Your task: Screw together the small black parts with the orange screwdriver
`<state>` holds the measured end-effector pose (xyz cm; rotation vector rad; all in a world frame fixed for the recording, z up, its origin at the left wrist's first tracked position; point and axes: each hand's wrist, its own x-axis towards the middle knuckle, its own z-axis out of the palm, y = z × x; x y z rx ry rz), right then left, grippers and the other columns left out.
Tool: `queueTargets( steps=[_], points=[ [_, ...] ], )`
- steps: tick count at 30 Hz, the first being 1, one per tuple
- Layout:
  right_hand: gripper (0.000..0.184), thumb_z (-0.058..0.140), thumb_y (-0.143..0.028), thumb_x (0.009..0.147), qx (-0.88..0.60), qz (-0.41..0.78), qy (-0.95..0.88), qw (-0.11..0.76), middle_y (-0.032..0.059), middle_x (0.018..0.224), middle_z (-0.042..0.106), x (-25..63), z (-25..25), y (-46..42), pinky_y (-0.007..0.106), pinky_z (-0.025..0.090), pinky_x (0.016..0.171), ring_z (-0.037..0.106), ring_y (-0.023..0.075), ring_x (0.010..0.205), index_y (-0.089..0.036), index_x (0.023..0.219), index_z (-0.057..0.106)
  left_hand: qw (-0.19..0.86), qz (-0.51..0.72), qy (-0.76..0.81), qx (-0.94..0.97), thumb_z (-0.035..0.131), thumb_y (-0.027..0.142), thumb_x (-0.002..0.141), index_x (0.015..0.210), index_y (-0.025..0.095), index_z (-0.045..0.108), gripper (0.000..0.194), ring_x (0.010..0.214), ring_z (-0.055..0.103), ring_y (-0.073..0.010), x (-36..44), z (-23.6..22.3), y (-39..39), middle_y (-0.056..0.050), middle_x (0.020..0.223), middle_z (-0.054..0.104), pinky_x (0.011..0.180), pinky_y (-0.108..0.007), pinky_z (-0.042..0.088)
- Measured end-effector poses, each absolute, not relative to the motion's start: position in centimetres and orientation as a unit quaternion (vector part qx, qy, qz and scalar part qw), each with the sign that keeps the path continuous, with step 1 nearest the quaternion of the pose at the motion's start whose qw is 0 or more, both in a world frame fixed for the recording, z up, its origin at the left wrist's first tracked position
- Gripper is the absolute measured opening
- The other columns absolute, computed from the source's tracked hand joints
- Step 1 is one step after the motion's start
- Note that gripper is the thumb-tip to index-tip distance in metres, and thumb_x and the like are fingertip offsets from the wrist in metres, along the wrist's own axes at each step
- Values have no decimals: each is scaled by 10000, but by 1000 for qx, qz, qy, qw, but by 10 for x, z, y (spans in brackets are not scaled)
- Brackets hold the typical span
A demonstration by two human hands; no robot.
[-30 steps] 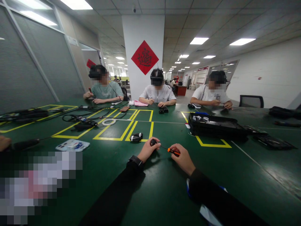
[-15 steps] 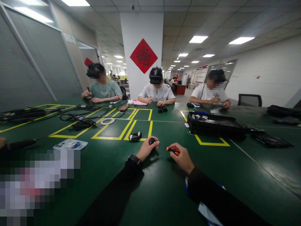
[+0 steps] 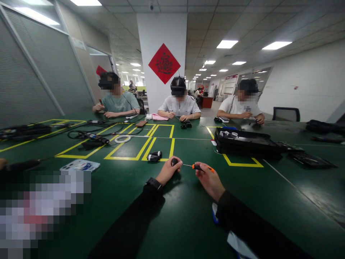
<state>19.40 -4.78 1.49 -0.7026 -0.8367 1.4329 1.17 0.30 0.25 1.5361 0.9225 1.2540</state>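
Observation:
My left hand [image 3: 169, 172] is closed around a small black part [image 3: 174, 162], most of which the fingers hide. In my right hand [image 3: 210, 181] is a screwdriver [image 3: 198, 167] with an orange and black handle, held between thumb and fingers. Its thin shaft points left, and the tip reaches my left fingertips; whether it touches the black part I cannot tell. Just beyond my left hand, black cylindrical parts with white bands [image 3: 154, 156] lie on the green table [image 3: 185, 216].
A black tray [image 3: 245, 141] with parts in it stands at the right. Cables [image 3: 88, 135] and a white coil [image 3: 123, 139] lie at the left, near a phone [image 3: 80, 165]. Several people sit around the table. A blue-edged object [image 3: 215, 213] lies beside my right sleeve.
The screwdriver has turned from a downward slant to nearly level, its shaft now in line with my left fingertips. My right hand has rolled with it; my left hand stays put.

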Motion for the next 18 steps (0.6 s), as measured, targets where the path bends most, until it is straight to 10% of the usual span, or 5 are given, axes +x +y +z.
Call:
queueTargets(
  steps=[18],
  points=[
    [243,621,-348,685,-342,618,-418,572,29,746,605,194,15,-51,250,408,586,535,119,634,-176,849,570,595,528,337,504,379,566,771,874,136,554,476,508,540,-92,10,2,7,-16,622,574,517,-213,409]
  ],
)
